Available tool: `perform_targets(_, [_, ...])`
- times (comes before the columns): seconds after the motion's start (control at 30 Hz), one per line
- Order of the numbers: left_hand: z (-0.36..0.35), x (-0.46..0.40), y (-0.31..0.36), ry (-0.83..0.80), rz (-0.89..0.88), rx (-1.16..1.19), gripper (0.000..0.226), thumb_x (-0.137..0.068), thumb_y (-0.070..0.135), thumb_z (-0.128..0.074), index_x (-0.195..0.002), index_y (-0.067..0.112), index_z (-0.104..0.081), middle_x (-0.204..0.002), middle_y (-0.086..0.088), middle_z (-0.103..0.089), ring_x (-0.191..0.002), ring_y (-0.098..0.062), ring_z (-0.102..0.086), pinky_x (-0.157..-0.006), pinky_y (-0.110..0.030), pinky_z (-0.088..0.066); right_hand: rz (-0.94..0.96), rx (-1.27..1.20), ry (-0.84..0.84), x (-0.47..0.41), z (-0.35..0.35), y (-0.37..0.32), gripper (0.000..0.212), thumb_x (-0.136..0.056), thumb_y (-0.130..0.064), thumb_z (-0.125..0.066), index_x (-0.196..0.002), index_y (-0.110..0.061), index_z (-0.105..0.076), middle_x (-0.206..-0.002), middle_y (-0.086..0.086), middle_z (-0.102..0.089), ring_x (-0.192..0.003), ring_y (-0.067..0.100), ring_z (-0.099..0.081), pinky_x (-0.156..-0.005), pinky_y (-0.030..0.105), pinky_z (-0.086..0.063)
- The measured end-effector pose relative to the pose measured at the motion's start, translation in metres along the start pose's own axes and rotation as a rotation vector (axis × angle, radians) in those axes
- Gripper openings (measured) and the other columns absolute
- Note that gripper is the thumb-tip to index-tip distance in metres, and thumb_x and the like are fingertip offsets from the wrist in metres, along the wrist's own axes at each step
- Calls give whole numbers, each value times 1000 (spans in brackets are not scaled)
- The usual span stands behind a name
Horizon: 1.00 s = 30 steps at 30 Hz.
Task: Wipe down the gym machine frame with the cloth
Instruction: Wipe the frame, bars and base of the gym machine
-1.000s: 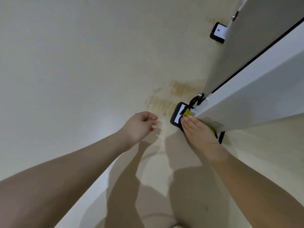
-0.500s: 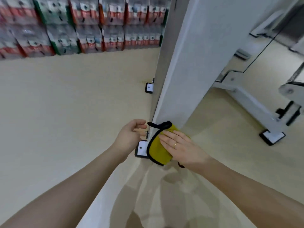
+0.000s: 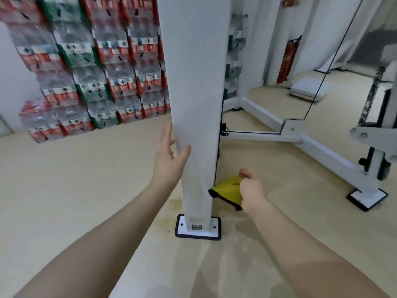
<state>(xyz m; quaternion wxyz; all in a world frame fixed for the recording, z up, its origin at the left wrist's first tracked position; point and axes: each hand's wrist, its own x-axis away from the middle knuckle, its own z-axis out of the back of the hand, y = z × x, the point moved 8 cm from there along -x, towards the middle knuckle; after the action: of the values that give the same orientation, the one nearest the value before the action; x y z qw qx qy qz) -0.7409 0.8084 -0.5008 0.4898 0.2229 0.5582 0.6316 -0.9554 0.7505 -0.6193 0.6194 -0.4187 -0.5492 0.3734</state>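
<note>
A white upright post (image 3: 193,104) of the gym machine frame is standing at twelve o'clock, bolted to a black-edged foot plate (image 3: 198,227) on the beige floor (image 3: 75,190). The left hand (image 3: 169,160) is resting flat against the post's left edge, fingers straight and spread, thumb lying on its front face. At about two o'clock from the plate, the right hand (image 3: 251,188) is gripping a yellow cloth (image 3: 227,191) (black-trimmed) just beside the post's lower right edge; whether cloth and post are touching cannot be told. Shrink-wrapped packs of water bottles (image 3: 96,72) are sitting stacked at ten o'clock. A white base rail (image 3: 322,151) is running off toward three o'clock.
</note>
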Motion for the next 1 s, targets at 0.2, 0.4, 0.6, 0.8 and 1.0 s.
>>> perform_targets(0.2, [-13,9,40,188,-121,-141,83,-87,27,-63,-144,42,-3,-145,14,-30,-134,-12,-35,-110,-40,-33,-87,-338,-303,-18,-49,-40,48,-91,5,-35,-132,-16,-49,-132,4,-51,-117,29,-52,-99,48,-44])
perform_targets(0.4, [-23,4,55,263,115,-60,92,-77,51,-65,-139,55,4,-153,6,-22,-136,-17,-32,-111,-47,-30,587,12,-611,35,-62,-103,69,-89,2,-47,-148,-17,-18,-154,-10,-14,-139,0,-12,-107,5,-14])
perform_targets(0.6, [-38,-1,60,293,186,-343,122,-72,34,-77,-143,34,22,-150,-9,-17,-134,-21,-31,-108,-33,-28,325,387,-684,4,-71,-20,76,-86,10,-40,-149,-17,-6,-157,2,-8,-141,19,-20,-116,34,-20])
perform_targets(0.8, [-42,14,26,323,225,-187,124,-70,26,-80,-142,38,21,-154,0,-19,-139,-17,-28,-111,-41,-31,537,162,-718,17,-50,-68,69,-88,1,-52,-147,-19,-21,-146,-5,-35,-133,10,-34,-108,18,-26])
perform_targets(1.0, [-68,44,-78,223,412,-152,114,-77,31,-73,-145,32,19,-155,5,-18,-140,-13,-23,-108,-25,-24,588,260,-591,-26,-55,8,58,-89,-9,-59,-142,-8,-35,-154,0,-20,-137,8,-27,-101,8,-19])
